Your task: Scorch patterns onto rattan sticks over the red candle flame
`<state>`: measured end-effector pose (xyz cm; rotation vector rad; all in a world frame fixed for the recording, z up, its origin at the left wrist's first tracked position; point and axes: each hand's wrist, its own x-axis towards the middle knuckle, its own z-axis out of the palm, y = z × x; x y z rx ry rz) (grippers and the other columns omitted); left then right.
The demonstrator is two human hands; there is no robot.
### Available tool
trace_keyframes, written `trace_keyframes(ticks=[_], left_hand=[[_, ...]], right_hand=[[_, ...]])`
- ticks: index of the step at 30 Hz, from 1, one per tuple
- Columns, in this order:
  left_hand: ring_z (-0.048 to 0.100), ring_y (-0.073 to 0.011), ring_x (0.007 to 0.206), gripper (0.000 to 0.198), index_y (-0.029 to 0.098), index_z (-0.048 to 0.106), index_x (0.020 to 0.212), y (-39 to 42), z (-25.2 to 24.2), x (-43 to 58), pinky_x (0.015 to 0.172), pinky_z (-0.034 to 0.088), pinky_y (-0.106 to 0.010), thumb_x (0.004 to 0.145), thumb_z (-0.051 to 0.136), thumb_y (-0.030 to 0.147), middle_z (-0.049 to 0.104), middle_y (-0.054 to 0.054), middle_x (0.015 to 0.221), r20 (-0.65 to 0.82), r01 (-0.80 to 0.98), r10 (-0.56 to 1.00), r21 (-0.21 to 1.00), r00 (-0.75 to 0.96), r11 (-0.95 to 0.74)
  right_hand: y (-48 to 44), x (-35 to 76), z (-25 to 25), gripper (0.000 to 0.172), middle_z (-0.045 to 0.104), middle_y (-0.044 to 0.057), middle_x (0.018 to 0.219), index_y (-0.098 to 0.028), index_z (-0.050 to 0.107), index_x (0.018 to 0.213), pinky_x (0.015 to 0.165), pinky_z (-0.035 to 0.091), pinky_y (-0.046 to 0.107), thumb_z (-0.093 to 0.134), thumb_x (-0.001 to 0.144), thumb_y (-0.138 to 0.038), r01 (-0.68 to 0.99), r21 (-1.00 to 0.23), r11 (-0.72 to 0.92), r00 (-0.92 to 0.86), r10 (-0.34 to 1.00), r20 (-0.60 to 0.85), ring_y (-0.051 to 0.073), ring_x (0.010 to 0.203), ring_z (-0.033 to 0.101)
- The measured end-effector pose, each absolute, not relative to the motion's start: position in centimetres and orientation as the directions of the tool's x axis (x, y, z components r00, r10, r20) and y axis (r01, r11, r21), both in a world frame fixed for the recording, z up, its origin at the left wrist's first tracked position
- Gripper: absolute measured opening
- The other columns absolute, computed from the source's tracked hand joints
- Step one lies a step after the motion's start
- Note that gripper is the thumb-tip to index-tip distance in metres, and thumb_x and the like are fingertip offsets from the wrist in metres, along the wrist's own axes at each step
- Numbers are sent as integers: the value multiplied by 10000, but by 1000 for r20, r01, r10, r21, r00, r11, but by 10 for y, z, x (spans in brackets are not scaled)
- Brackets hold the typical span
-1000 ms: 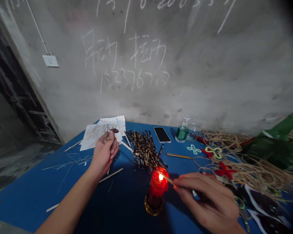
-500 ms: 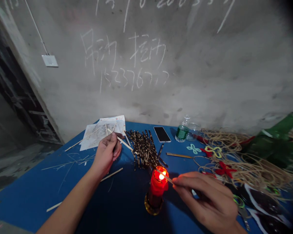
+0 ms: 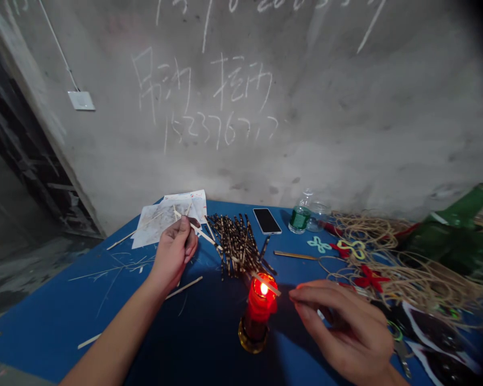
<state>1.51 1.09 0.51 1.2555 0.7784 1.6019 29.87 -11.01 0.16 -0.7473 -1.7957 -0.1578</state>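
A red candle (image 3: 261, 308) burns on the blue table (image 3: 44, 316), and everything else sits around it. Just behind the candle lies a heap of darkened sticks (image 3: 237, 246), dozens of them, all mottled brown. By the look of it most of the scorching is done. What is left appears small: a few unburnt sticks on the paper sheets (image 3: 156, 220) far behind and left of the candle, and a loose pale one (image 3: 183, 288) on the table to its left.

The right hand (image 3: 342, 327) rests low on the table just right of the candle, palm down and wrist flat. Its thumb and forefinger are pinched on the near end of a thin stick (image 3: 268, 284), though the contact itself is dim. The stick's far end lies across the top of the candle, right at the flame.

The left hand (image 3: 175, 249) hovers behind and left of the candle, forearm stretched out over the table and fingers curled shut round a pale stick (image 3: 197, 231). That stick slants toward the heap.

A phone (image 3: 267, 221) and a small bottle (image 3: 300, 215) lie well behind the candle.
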Motion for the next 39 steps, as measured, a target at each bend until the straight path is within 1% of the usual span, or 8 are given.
trace_keyframes(ticks=[6,13,17,23,27,32,39], left_hand=[[257,-46,357,446,181,641,858,10,7,15,412,182,-198,986,664,607,359,98,432,359,-298,931,884,-62,-360],[268,-46,364,449,174,650,864,11,7,14,424,190,-201,1000,646,602,358,92,444,371,-273,925,884,-82,-379],[267,-43,366,448,176,640,858,13,6,12,425,184,-197,1011,631,597,359,93,446,382,-267,920,881,-87,-391],[265,-43,362,440,185,640,866,15,4,10,415,181,-191,1008,634,602,370,91,439,372,-280,925,882,-82,-380],[262,-45,358,438,190,652,861,16,4,10,409,171,-203,1003,642,603,369,88,439,380,-286,921,876,-87,-388],[262,-48,357,433,190,656,847,15,5,11,401,163,-215,993,661,598,366,88,442,382,-287,919,873,-97,-393],[251,-48,352,461,190,644,843,13,7,11,387,155,-203,978,663,630,355,94,434,371,-288,922,876,-109,-386]], right_hand=[[-111,302,-1,239,795,25,806,-247,742,1078,523,576,253,643,947,-73,572,-241,784,-184,408,894,176,668,781],[-111,302,3,240,791,28,810,-241,739,1069,552,585,255,621,941,-77,572,-230,787,-181,394,901,178,676,787],[-112,303,3,240,792,32,819,-232,744,1071,540,576,251,616,941,-75,557,-238,795,-186,399,898,175,666,782],[-111,304,1,242,804,39,837,-206,750,1067,592,600,247,594,933,-79,543,-228,808,-189,382,905,169,714,784],[-111,305,0,269,802,35,824,-203,744,1054,568,594,234,553,920,-68,544,-222,809,-193,378,906,161,711,771],[-112,308,-3,309,792,45,831,-198,738,1087,579,597,264,502,930,-76,522,-227,822,-188,371,909,169,691,760],[-112,309,-1,271,781,53,832,-184,734,1042,580,578,249,497,960,-82,483,-249,839,-180,373,910,154,679,736]])
